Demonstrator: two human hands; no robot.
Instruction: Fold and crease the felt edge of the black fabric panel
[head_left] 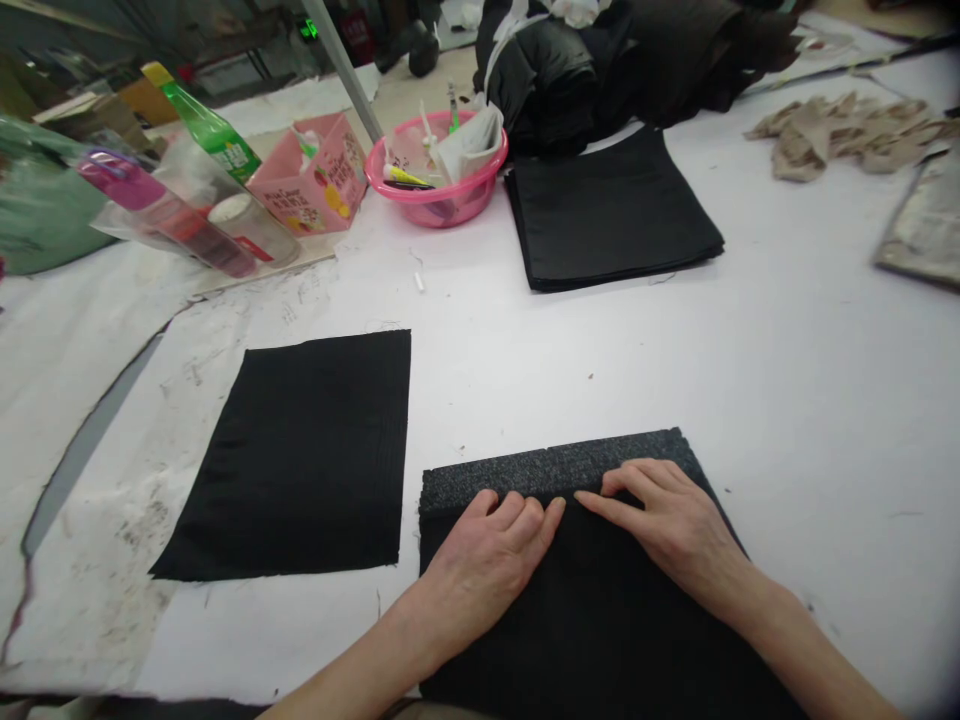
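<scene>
A black cloth piece (592,620) lies in front of me, with a speckled dark grey strip (540,472) along its far edge. Both hands rest where the strip meets the black cloth. My left hand (499,545) has its fingers curled and pressed on the fold, pinching cloth at that line. Just right of it, my right hand (671,515) pinches the same line between thumb and fingers, the two hands' tips nearly meeting. To the left lies a separate black cloth stack (315,455), untouched.
Another stack of black cloth (611,215) lies farther back, near a pink basket (442,205) of small items. Bottles and a pink box (319,180) stand at the back left. Beige fabric strips (847,135) and a worn board (926,225) are on the right of the white table (510,350).
</scene>
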